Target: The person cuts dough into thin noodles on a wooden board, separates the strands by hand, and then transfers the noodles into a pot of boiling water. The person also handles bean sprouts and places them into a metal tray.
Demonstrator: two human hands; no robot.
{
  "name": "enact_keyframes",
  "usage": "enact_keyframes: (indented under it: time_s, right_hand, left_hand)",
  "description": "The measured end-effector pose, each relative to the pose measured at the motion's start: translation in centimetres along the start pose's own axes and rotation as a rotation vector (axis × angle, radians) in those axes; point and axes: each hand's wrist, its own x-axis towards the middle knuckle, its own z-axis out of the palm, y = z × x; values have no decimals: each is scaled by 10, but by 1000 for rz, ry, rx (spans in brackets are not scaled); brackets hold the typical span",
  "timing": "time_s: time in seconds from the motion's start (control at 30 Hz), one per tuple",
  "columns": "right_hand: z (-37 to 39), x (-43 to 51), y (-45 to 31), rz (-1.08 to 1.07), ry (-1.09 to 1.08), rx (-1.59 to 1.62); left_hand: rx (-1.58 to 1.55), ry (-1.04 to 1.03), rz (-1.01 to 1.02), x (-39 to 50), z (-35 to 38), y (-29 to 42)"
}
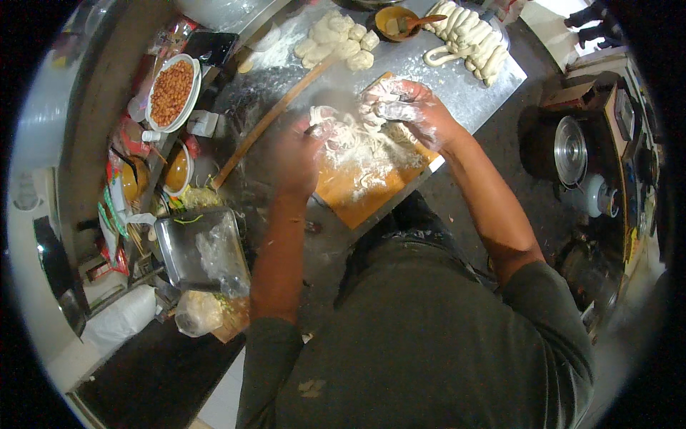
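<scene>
Both hands are over a floured wooden board (pixel 353 198) at the near edge of a metal worktop. My left hand (pixel 305 150) is blurred, its fingertips at white floured strands of dough (pixel 345 134) on the board's left part. My right hand (pixel 407 110), coated in flour, has its fingers curled around floury dough at the board's far side. A long wooden rolling pin (pixel 268 118) lies diagonally left of the board. Beyond it sits a pile of dough pieces (pixel 335 40). Thick dough ropes (pixel 471 40) lie stacked at the far right of the worktop.
A brown bowl (pixel 383 22) with a brush stands between the dough piles. On the left are a white dish of beans (pixel 192 107), a bowl of yellow liquid (pixel 179 169) and a metal tray (pixel 182 263) with plastic film. A lidded pot (pixel 571 150) stands right.
</scene>
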Motion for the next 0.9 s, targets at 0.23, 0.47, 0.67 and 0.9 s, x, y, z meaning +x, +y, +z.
enact_keyframes:
  time_s: [0.23,0.47,0.67,0.9]
  right_hand:
    - [-9,-10,29,4,155,-1210]
    - [5,5,79,117,405,-983]
    - [-79,3,84,115,172,-1587]
    - [-91,-10,82,242,193,-278]
  left_hand:
    - [150,-63,76,-24,24,47]
    - [247,-90,192,-34,23,79]
    - [113,-60,220,-42,-5,57]
    - [556,-68,54,-33,-47,-31]
